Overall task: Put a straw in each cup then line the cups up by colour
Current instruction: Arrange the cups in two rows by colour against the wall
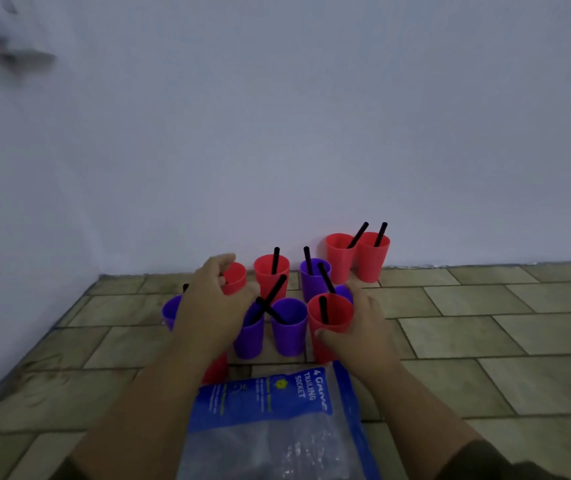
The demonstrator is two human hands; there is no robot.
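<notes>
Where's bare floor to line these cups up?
Bare brown floor tiles right of the two wall-side red plastic cups, and left of the leftmost purple plastic cup. Crowded between left hand and right hand, and at the blue plastic bag.

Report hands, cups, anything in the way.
Left hand grips rear red cup. Right hand grips front red cup, straw in. Purple cups mixed among reds. Blue bag between forearms.

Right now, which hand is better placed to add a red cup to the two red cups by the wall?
Likely the right hand: its fingers curl round a red plastic cup with a black straw, nearer the wall-side red plastic cups. The left hand grips another red cup farther left.
</notes>
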